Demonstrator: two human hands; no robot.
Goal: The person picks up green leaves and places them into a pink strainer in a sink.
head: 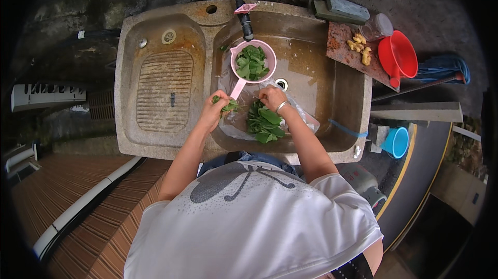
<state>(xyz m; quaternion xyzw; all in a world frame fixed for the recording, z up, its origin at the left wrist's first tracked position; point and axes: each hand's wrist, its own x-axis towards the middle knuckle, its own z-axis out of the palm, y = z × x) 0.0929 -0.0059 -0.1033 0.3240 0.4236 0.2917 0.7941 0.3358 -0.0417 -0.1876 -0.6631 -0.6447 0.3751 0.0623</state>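
My left hand (215,111) is closed around a small bunch of leafy greens (229,106), just left of the handle of a pink plastic ladle (273,54). Loose green leaves fill the ladle's bowl, which sits under the black faucet (246,22) with its pink handle. My right hand (272,98), with a bracelet at the wrist, has its fingertips pinched at the top of a larger pile of leafy greens (264,123). Whether they grip a stem is too small to tell. That pile lies on a clear plastic bag (238,133) in the right basin of the stone sink (213,65).
The left basin has a ribbed washboard (165,92). On a slab (338,43) at the sink's right corner lie ginger roots (366,56), a clear plastic jar (379,26) and a red plastic dipper (404,55). Grey blocks (347,9) rest behind. A blue bucket (395,142) stands farther right.
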